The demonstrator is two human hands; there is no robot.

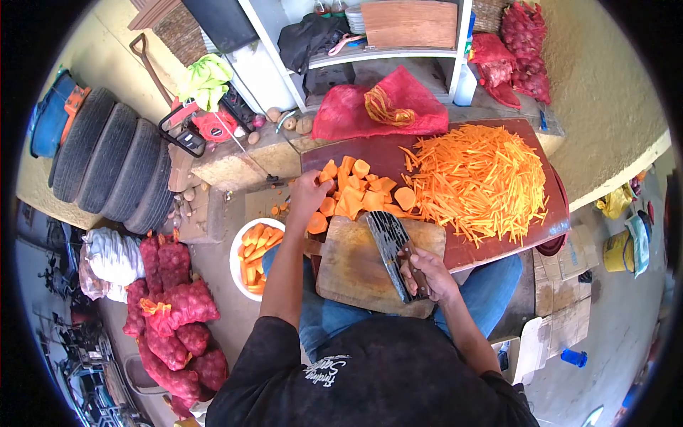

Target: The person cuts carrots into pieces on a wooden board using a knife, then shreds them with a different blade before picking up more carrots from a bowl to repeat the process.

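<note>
My right hand is closed around the brown handle of a cleaver. Its dark, wet-looking blade is tilted over a worn wooden cutting board that rests across my lap. At the left edge of a heap of thick carrot chunks, my left hand has its fingers curled against a carrot piece; the hand partly hides the grip. To the right of the chunks, a large mound of shredded carrot covers much of the red tabletop.
A white bowl of long carrot pieces stands by my left knee. Red mesh sacks lie on the floor at left, near stacked tires. Behind the table are a red mesh bag and a shelf. Cardboard lies at right.
</note>
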